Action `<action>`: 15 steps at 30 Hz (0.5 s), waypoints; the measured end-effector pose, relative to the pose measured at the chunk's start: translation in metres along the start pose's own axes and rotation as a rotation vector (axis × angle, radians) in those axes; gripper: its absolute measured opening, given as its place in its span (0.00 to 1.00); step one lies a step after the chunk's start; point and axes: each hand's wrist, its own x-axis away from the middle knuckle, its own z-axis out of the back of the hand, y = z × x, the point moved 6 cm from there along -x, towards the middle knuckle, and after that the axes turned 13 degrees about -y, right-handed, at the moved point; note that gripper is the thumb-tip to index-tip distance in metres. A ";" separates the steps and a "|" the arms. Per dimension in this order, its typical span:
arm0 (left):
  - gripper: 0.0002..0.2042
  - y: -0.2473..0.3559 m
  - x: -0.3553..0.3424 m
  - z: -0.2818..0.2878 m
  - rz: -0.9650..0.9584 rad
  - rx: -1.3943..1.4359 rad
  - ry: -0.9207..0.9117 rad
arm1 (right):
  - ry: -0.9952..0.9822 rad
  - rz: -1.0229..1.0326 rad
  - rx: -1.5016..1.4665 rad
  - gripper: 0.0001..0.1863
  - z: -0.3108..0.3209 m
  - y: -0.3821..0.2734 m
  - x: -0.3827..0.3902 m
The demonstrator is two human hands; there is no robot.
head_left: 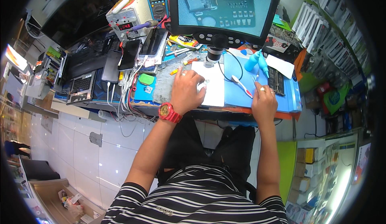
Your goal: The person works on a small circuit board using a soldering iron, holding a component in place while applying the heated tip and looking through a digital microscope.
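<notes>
My left hand (186,90), with a red watch (169,112) at its wrist, rests on a white sheet (214,95). Its thumb and forefinger close around the edge of a tiny piece (206,81), apparently a small circuit board, beneath the microscope lens (213,54). A magnified green circuit board fills the microscope's screen (225,9). Over the blue mat (237,69), my right hand (264,99) is closed on a thin pointed tool (257,77), its kind unclear. Beside those fingers lies a red and white toothbrush (242,86).
Two light blue squeeze bottles (253,60) stand past my right hand. Left of the sheet are a grey mat (163,83), a green lump (146,79) and tangled cables (128,79). Phones (111,65), a power supply (126,21) and a multimeter (157,3) crowd the back left.
</notes>
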 end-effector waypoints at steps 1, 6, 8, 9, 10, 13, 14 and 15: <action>0.09 -0.001 0.000 0.000 0.013 0.006 -0.009 | -0.002 -0.007 0.048 0.16 -0.003 0.000 -0.003; 0.08 -0.003 0.001 0.000 0.022 0.027 -0.011 | 0.030 0.022 0.087 0.13 -0.006 -0.010 -0.006; 0.08 -0.003 0.001 0.000 0.026 0.034 -0.013 | 0.044 0.036 0.074 0.12 -0.007 -0.011 -0.005; 0.08 -0.003 0.001 0.000 0.027 0.036 -0.016 | 0.057 0.058 0.076 0.12 -0.008 -0.011 -0.005; 0.08 -0.004 0.001 0.000 0.029 0.038 -0.020 | 0.070 0.081 0.077 0.12 -0.007 -0.012 -0.005; 0.07 -0.004 0.001 0.001 0.022 0.033 -0.013 | 0.094 0.179 -0.017 0.12 -0.003 -0.025 -0.005; 0.07 -0.004 0.002 0.001 0.024 0.033 -0.014 | 0.092 0.180 -0.018 0.12 -0.003 -0.029 -0.005; 0.07 -0.005 0.002 0.001 0.026 0.029 -0.016 | 0.042 0.206 -0.032 0.11 -0.007 -0.034 -0.007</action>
